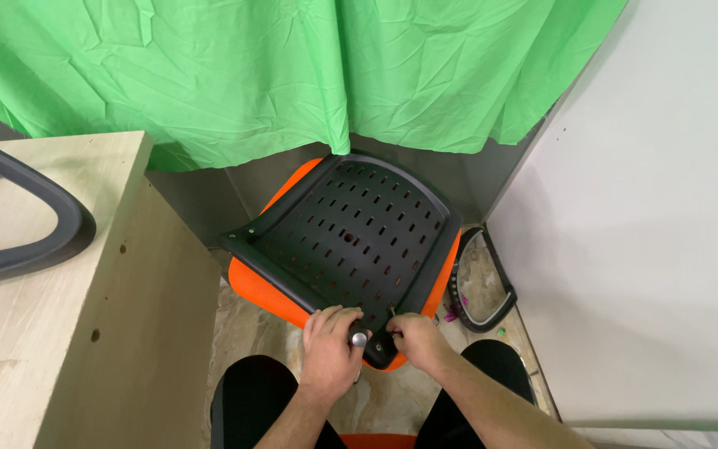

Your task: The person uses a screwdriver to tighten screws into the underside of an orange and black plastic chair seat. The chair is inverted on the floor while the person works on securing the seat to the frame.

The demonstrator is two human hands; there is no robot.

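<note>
Chair seat [351,241] is seen upside down, black perforated underside up, orange cushion below, propped tilted on the floor between the knees so the near corner faces the person. Left hand [331,341] is closed over that near corner; a silver-tipped tool [359,338] shows in its grip, the rest hidden. Right hand [413,337] is pinched around a small bolt [393,313] just beside it, apparently held upright at a hole. 1 armrest [484,283] lies on the floor to the right; another [35,224] rests on the wooden counter [68,333]. Green cloth [292,66] hangs behind.
</note>
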